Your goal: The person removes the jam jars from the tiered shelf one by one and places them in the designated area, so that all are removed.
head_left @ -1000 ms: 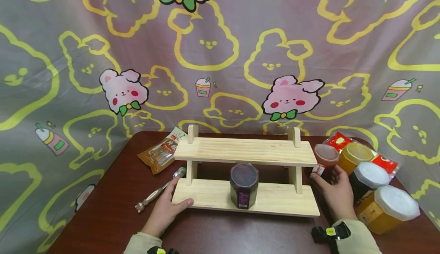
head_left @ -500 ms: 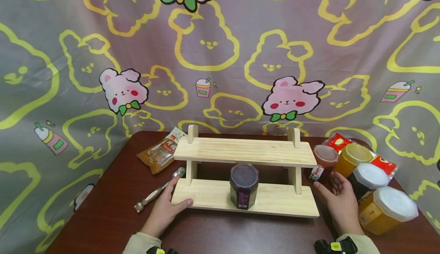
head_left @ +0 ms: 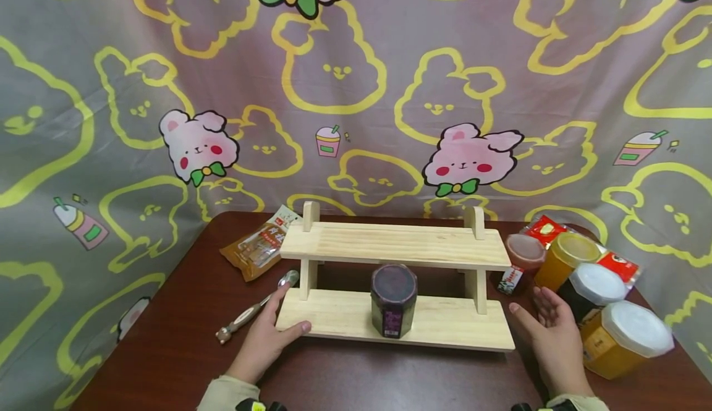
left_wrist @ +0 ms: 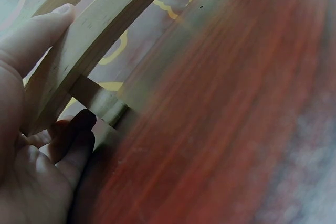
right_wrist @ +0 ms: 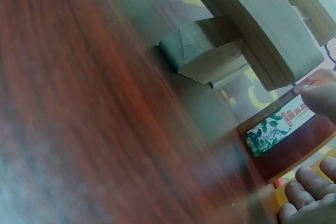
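Note:
A two-tier wooden shelf (head_left: pixel 395 244) stands on the table, with a dark purple-lidded jar (head_left: pixel 394 303) on its lower board. My left hand (head_left: pixel 266 340) grips the left end of that board; the left wrist view shows the thumb (left_wrist: pixel 52 27) on top and the fingers bent below. Off the shelf's right end my right hand (head_left: pixel 556 343) hovers with thumb and fingers apart and nothing between them. Just beyond it is a reddish-brown jar (head_left: pixel 525 262) with a white label; the right wrist view shows this labelled jar (right_wrist: pixel 294 135) beyond the thumb.
Right of the shelf stand an amber jar (head_left: pixel 570 259), a dark white-lidded jar (head_left: pixel 595 290) and a larger honey-coloured jar (head_left: pixel 612 349). Behind them lie red packets (head_left: pixel 620 266). On the left are a brown food packet (head_left: pixel 258 250) and a spoon (head_left: pixel 245 317). A patterned cloth (head_left: pixel 356 89) hangs behind.
My right hand has let go of the reddish-brown jar and drawn back toward me. That jar now stands on the table beside the shelf. My left hand stays on the shelf.

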A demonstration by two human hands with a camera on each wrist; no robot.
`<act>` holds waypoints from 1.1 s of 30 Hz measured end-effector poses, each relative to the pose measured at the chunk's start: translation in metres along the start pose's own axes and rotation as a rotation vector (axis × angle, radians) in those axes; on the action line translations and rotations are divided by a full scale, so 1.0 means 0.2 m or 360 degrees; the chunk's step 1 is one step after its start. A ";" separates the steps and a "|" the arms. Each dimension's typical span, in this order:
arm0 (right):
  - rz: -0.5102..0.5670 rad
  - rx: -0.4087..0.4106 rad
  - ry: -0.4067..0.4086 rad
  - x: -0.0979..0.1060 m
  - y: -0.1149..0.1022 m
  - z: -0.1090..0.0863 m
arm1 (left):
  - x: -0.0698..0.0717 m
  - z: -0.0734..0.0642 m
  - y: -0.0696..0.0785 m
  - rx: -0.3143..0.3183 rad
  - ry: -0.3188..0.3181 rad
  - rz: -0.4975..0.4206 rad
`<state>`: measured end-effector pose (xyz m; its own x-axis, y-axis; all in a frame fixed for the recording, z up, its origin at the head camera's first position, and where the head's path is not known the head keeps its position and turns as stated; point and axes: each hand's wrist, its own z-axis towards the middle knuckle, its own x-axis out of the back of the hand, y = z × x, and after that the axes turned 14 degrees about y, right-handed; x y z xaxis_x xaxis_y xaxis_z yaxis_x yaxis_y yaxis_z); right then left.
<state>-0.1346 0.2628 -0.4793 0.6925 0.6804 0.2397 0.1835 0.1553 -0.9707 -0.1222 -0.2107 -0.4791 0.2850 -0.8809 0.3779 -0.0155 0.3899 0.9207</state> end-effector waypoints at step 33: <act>0.0136 0.0366 -0.0051 0.04 -0.20 -0.24 | 0.00 0.01 -0.01 0.0001 -0.0003 0.0005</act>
<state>-0.1028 0.2278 -0.4375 0.6755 0.7199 0.1594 -0.0409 0.2524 -0.9667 -0.1239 -0.2129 -0.4807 0.2833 -0.8800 0.3812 -0.0170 0.3928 0.9195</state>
